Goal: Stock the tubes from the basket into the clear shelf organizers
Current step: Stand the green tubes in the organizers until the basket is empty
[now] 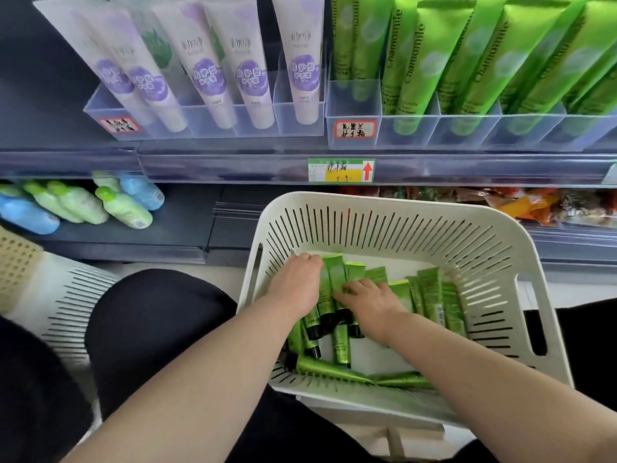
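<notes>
Both hands are down in the white basket [367, 202], which rests on the person's lap below the shelf. Left hand [297, 279] has its fingers curled over the top ends of a few small green tubes [430, 295], gripping them. Right hand [370, 302] lies just beside it, fingers fairly straight, pressing on the pile and holding nothing. More tubes lie loose on the basket floor. Up on the shelf, the clear organizer [354, 105] holds upright big green tubes [414, 61], with its left front slot vacant. Purple tubes [207, 71] stand in the organizer to the left.
</notes>
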A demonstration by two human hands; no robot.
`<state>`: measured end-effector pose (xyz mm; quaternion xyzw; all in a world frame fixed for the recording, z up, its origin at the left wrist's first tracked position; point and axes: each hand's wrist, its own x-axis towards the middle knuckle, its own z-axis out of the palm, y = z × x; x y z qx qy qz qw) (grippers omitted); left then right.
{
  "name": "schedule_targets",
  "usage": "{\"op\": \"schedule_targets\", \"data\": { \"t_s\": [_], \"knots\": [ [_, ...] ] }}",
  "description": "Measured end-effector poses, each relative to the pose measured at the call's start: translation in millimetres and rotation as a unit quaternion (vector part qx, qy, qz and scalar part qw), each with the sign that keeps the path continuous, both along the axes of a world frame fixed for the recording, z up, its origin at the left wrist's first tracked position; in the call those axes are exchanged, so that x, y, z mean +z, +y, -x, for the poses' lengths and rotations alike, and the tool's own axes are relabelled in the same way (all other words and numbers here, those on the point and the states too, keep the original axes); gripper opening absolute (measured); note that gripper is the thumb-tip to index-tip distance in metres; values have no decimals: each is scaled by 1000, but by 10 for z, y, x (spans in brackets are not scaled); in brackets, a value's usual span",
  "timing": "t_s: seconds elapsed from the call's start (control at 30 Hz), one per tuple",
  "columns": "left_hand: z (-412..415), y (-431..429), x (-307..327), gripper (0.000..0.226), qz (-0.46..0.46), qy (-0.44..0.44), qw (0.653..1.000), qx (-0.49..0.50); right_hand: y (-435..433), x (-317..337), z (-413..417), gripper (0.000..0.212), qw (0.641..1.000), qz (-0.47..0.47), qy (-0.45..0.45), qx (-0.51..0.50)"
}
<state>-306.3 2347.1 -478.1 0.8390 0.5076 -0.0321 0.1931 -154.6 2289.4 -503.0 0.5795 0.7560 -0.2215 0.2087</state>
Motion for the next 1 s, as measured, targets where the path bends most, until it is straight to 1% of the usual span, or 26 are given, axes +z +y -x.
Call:
{"op": "schedule_targets", "data": {
  "t_s": [0.13, 0.2, 0.37, 0.43, 0.5, 0.53, 0.6, 0.77, 0.83, 0.93, 1.0],
  "knots": [
    [1, 9, -15, 52, 17, 1, 1000, 12, -65, -3, -30, 55, 998, -32, -27, 48],
    [-10, 12, -17, 54, 27, 1, 999, 20, -121, 11, -96, 50, 998, -26, -31, 57],
    [-55, -10, -36, 57, 35, -2, 999, 13, -249, 55, -319, 56, 998, 40, 0, 45],
    [-72, -21, -50, 57, 43, 6, 999, 11, -214, 72, -325, 51, 998, 52, 24, 4],
    [-85, -38, -63, 56, 50, 15, 999, 13, -135, 77, -307, 51, 996, 30, 46, -76],
    [-88, -47, -71, 56, 50, 17, 998, 13, -90, 62, -301, 55, 992, 3, 57, -112],
    [-95, -60, -84, 56, 48, 20, 999, 10, -2, 1, -306, 63, 987, -42, 60, -143],
    [-111, -44, -123, 58, 42, 12, 999, 14, 205, -139, -369, 64, 992, -45, 4, -120],
    [-117, -22, -140, 58, 40, 6, 999, 17, 285, -187, -393, 66, 993, -39, -2, -107],
    [-145, 0, -155, 60, 43, -7, 999, 23, 363, -257, -392, 75, 996, -1, -3, -91],
    [-170, 3, -161, 61, 48, -11, 998, 28, 397, -280, -378, 75, 996, 17, -3, -88]
  ]
}}
